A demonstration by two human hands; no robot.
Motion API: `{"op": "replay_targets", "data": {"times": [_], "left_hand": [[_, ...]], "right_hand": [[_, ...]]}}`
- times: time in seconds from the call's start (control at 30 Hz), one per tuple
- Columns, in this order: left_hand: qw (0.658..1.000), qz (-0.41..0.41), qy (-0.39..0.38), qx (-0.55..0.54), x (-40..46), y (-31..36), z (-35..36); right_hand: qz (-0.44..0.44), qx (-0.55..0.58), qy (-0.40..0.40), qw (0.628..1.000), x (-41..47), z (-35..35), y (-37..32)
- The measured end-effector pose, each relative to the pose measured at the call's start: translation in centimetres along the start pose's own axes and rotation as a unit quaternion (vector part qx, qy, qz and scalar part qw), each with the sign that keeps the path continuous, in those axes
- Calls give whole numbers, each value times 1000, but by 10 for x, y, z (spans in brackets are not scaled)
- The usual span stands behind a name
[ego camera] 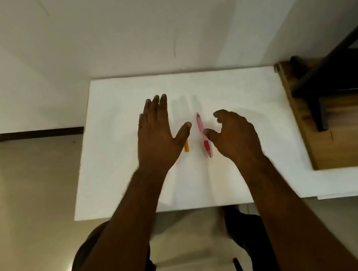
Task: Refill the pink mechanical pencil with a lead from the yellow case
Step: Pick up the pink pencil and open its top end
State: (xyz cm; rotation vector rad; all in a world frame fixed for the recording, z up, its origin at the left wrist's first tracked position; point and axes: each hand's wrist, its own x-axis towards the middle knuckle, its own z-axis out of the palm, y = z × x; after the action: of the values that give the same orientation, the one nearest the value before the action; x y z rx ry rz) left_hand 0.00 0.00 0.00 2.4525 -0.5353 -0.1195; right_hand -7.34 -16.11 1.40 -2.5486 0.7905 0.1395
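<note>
The left hand [158, 135] is flat and open, palm down, fingers straight and holding nothing. It covers most of the yellow case [186, 146]; only a short, slim end shows under the thumb. The pink pencil [203, 134] lies free on the smooth white table [114, 166]. The right hand [234, 136] has loosely curled fingers, empty, with the thumb tip beside the pencil.

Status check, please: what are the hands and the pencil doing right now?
Left hand open, partly covering yellow case. Right hand open beside pink pencil. Nothing gripped.
</note>
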Motion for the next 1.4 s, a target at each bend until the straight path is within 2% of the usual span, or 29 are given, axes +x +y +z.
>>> {"op": "replay_targets", "data": {"times": [0.07, 0.17, 0.27, 0.43, 0.57, 0.67, 0.97, 1.03, 1.23, 1.4], "left_hand": [[999, -30, 17, -13, 4, -4, 2], [987, -99, 54, -116, 14, -5, 0], [971, -144, 27, -192, 20, 1, -5], [960, -171, 10, -222, 24, 2, 1], [951, -189, 22, -243, 31, 5, 8], [937, -206, 8, -281, 32, 8, 13], [934, -175, -4, -313, 35, 12, 21], [934, -170, -6, -315, 35, 10, 21], [948, -139, -27, -284, 34, 11, 24], [959, -109, -37, -258, 36, 14, 28]], "right_hand": [[27, 30, -14, 999, 5, 10, 2], [43, 37, -37, 998, 16, 22, 5], [55, 9, -51, 997, 30, 26, 2], [60, 1, -51, 997, 40, 34, 3], [66, 136, -78, 985, 41, 27, 0], [29, 220, -64, 973, 36, 21, -6], [-62, 284, -45, 956, 31, 19, -12], [-52, 323, -49, 944, 34, 17, -10], [23, 462, 20, 886, 44, 12, -13], [21, 447, 29, 894, 53, 14, -18]]}}
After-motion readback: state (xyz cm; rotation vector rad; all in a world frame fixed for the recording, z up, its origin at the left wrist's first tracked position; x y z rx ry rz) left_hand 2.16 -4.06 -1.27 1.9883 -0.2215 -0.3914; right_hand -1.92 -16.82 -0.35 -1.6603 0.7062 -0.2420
